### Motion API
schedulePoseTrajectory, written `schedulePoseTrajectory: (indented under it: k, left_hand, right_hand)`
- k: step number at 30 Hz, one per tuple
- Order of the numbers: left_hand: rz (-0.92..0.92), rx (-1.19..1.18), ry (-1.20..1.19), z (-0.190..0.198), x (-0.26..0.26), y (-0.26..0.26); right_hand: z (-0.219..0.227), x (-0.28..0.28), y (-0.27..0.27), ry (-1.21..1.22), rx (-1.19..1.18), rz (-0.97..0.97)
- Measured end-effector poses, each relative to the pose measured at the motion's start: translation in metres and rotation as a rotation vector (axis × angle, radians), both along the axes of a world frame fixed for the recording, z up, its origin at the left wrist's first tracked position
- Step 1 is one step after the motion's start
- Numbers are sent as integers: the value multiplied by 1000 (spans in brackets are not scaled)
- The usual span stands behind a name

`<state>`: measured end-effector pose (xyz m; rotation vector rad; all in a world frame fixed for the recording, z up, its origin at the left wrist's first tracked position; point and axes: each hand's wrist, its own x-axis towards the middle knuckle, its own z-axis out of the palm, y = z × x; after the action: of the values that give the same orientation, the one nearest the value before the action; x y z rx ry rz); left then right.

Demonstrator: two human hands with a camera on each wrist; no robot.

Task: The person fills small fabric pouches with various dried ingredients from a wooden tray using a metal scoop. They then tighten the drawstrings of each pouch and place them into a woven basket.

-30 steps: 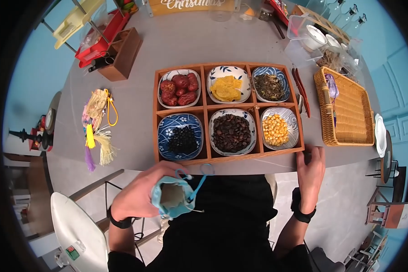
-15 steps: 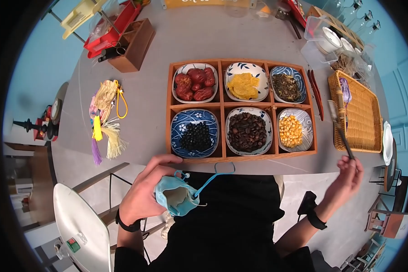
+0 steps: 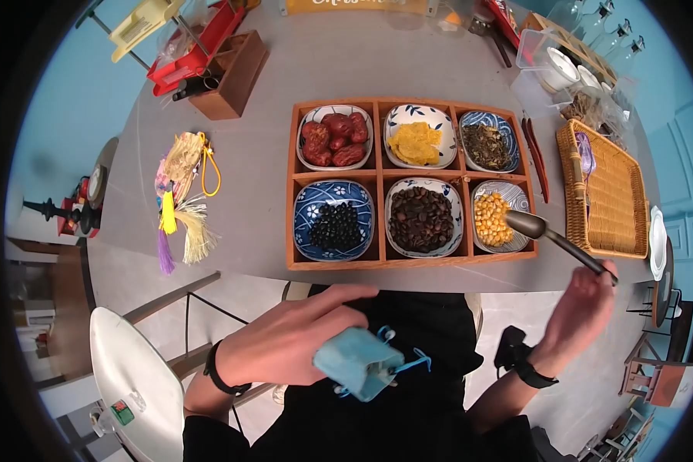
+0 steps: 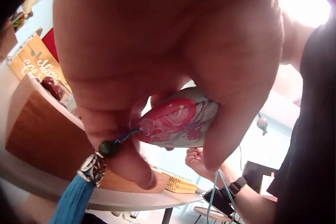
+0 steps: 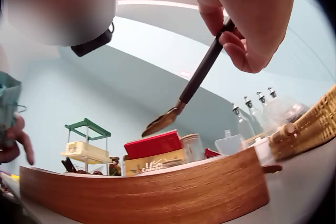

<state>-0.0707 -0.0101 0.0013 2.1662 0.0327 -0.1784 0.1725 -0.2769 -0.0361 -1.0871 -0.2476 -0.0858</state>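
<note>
My left hand [image 3: 289, 339] grips a light-blue drawstring pouch [image 3: 354, 360] in front of my body, its mouth tilted down toward me. In the left wrist view the pouch [image 4: 176, 119] shows a pink pattern, and a blue tassel [image 4: 72, 199] hangs from it. The right hand [image 3: 581, 312] pinches the dark handle of a spoon [image 3: 525, 224], whose bowl hangs over the yellow corn kernels [image 3: 490, 215]. In the divided wooden tray [image 3: 408, 264], other small dishes hold dark brown beans [image 3: 421, 220], black beans [image 3: 333, 225], red dates [image 3: 333, 140], yellow pieces [image 3: 416, 144] and dried leaves [image 3: 487, 146].
A wicker basket [image 3: 604, 245] stands right of the tray, beside dried red chillies [image 3: 535, 160]. Tasselled sachets [image 3: 181, 185] lie at the left. A wooden box [image 3: 235, 88] and red bin [image 3: 200, 58] stand back left; clear containers [image 3: 539, 88] stand back right.
The right hand left the tray's corner, picked up the spoon and brought its bowl over the corn. My left hand moved right with the pouch and tipped its mouth downward.
</note>
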Motion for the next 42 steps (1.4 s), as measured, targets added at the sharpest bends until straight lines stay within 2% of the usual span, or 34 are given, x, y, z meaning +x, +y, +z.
schedulePoseTrajectory:
  k: [1,4,5,7,8,10,11,13,16,18,20,22,25,26,29,32,35,37,38,40,42]
  left_hand:
    - [-6,58,-3,0,7,-2]
    - [0,111,2,-8,23,-8]
    - [33,127,-65,-11,28,-10]
    - [72,151,-127,-13,37,-15]
    - [71,149,-128,-11,40,-17]
    - [58,166,57,-7,47,-20]
    - [59,164,56,-7,50,-21]
    - [64,290,-21,-10,56,-21]
    - [61,317,-34,-9,59,-21]
    - [40,310,-45,-7,60,-20]
    - [27,299,-57,-6,61,-19]
    - [68,262,-59,-7,60,-19]
    - [89,240,-35,-7,61,-19]
    - [88,239,-38,-7,62,-19]
    - [86,247,-26,-6,63,-20]
    - [90,238,18,-5,63,-20]
    - [151,132,-33,-6,56,-18]
    - [279,-69,-199,-16,46,-15]
    - [276,-67,-199,-17,41,-13]
    - [353,-379,-94,-21,30,-8]
    - [384,-442,-63,-24,26,-8]
  right_hand:
    - [3,-7,14,15,-5,-50]
    - [17,-17,36,-97,-96,148]
    - [22,-20,42,-97,-94,145]
    - [30,-24,55,-267,-471,167]
    - [31,-23,61,-352,-523,193]
    - [37,-22,72,-418,-621,272]
    - [37,-20,77,-419,-622,274]
    - [38,-16,86,-442,-677,407]
    - [33,-17,98,-348,-634,484]
    - [32,-15,99,-372,-694,500]
    - [31,-13,95,-288,-740,527]
    - [30,-9,89,-282,-730,514]
    - [32,-9,85,-47,-741,514]
    - [28,-10,85,-49,-742,511]
    - [14,-17,88,204,-605,508]
    - [8,-24,88,267,-499,471]
    - [3,-23,84,325,-385,404]
    - [3,-20,81,327,-360,385]
    - [3,-19,79,330,-340,370]
    - [3,-18,78,330,-337,340]
    - [4,-14,75,308,-298,314]
